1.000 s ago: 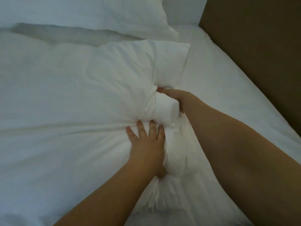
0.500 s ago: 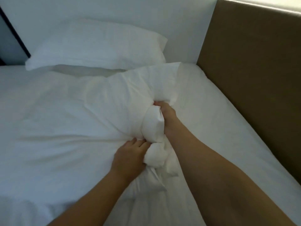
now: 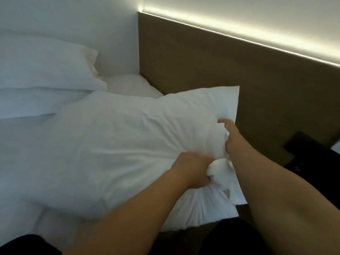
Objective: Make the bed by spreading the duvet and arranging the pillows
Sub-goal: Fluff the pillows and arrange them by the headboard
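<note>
Over the bed's near edge, your plump white fabric pillow [image 3: 132,144] now hangs lifted, no longer lying flat; your left hand [image 3: 193,168] and right hand [image 3: 230,137] grip its bunched end, beside the brown headboard [image 3: 202,61].

Both hands grip the near right edge of a white pillow [image 3: 128,140], the left hand [image 3: 193,170] bunching fabric just below the right hand [image 3: 230,137]. Right of the grip, close behind the pillow's far corner, a brown headboard panel [image 3: 230,70] walls off that side. Beyond the grip and to its left, open white bedding [image 3: 128,85] lies between the pillow and the corner. Farther left, a second pillow [image 3: 42,70] leans against the wall [image 3: 73,21], blocking that end.
</note>
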Action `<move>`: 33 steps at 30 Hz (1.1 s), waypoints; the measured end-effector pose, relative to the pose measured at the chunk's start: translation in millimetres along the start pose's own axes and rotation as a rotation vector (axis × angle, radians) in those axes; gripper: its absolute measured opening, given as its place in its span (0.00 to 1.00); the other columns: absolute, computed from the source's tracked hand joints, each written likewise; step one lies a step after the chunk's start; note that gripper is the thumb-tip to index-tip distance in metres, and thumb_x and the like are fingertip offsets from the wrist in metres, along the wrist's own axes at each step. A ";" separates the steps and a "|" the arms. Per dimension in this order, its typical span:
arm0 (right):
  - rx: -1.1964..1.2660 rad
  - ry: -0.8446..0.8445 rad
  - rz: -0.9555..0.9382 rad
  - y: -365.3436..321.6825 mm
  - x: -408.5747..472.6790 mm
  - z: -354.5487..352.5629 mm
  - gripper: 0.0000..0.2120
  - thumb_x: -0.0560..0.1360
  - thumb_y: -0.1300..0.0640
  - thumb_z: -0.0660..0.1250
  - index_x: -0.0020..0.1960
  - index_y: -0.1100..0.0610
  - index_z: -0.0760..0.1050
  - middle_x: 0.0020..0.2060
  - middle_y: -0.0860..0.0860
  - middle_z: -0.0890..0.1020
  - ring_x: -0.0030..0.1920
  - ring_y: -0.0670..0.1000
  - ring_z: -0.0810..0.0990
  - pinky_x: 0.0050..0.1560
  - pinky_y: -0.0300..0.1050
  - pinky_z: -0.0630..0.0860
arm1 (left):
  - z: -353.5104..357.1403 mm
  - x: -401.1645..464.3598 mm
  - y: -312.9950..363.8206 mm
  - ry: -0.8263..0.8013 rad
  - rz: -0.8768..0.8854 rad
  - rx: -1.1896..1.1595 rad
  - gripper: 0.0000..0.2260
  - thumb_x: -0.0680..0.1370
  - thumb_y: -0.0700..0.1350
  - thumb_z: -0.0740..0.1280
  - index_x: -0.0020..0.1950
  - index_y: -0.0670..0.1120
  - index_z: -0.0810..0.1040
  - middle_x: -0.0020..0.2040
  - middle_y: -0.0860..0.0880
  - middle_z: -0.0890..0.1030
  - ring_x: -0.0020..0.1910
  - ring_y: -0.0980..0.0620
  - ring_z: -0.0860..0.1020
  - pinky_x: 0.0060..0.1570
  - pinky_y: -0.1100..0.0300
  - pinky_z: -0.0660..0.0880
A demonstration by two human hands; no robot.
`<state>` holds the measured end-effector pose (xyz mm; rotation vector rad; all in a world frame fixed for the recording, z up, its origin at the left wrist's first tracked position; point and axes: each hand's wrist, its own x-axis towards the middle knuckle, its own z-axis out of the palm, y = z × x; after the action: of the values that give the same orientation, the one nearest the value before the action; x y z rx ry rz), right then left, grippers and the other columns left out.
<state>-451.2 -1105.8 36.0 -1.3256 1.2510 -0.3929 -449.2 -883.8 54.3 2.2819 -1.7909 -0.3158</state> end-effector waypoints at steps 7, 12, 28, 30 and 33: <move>-0.408 0.059 0.159 31.0 -51.6 -22.8 0.12 0.81 0.59 0.56 0.59 0.66 0.70 0.62 0.56 0.69 0.64 0.59 0.68 0.71 0.56 0.64 | 30.0 -10.1 -19.4 -0.598 -0.048 -0.184 0.29 0.75 0.50 0.71 0.74 0.51 0.67 0.71 0.50 0.69 0.69 0.48 0.68 0.68 0.56 0.64; -0.848 0.129 -0.182 -11.9 -67.7 89.5 0.36 0.77 0.44 0.56 0.78 0.59 0.51 0.78 0.57 0.52 0.77 0.60 0.51 0.76 0.60 0.46 | -33.3 -59.1 -125.0 -0.096 -0.382 -0.208 0.20 0.77 0.48 0.64 0.69 0.52 0.72 0.69 0.49 0.72 0.66 0.49 0.71 0.67 0.56 0.67; -1.148 -0.453 -0.516 -68.0 -23.8 417.4 0.57 0.56 0.15 0.52 0.78 0.40 0.44 0.79 0.48 0.50 0.78 0.57 0.51 0.75 0.64 0.47 | -75.0 -153.9 -418.6 0.173 -1.101 -0.925 0.57 0.56 0.75 0.72 0.75 0.46 0.59 0.70 0.44 0.71 0.60 0.42 0.75 0.57 0.49 0.73; -1.132 -0.430 -0.402 -75.7 13.6 405.6 0.64 0.50 0.13 0.56 0.78 0.41 0.43 0.79 0.48 0.51 0.78 0.57 0.51 0.76 0.62 0.45 | -79.4 -116.4 -436.5 0.104 -1.066 -0.922 0.56 0.57 0.75 0.71 0.76 0.46 0.59 0.71 0.45 0.70 0.61 0.43 0.74 0.54 0.52 0.70; -1.277 -0.356 -0.291 -82.9 69.9 371.9 0.68 0.47 0.12 0.54 0.79 0.43 0.41 0.79 0.50 0.52 0.78 0.58 0.51 0.75 0.63 0.40 | -85.4 -46.9 -455.4 0.061 -1.010 -0.936 0.59 0.57 0.74 0.72 0.78 0.45 0.55 0.74 0.45 0.67 0.65 0.44 0.72 0.58 0.52 0.69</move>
<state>-80.9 -1001.7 -10.3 -2.5170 0.9666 0.5620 -13.4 -729.4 -1.7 2.1333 -0.1500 -0.9572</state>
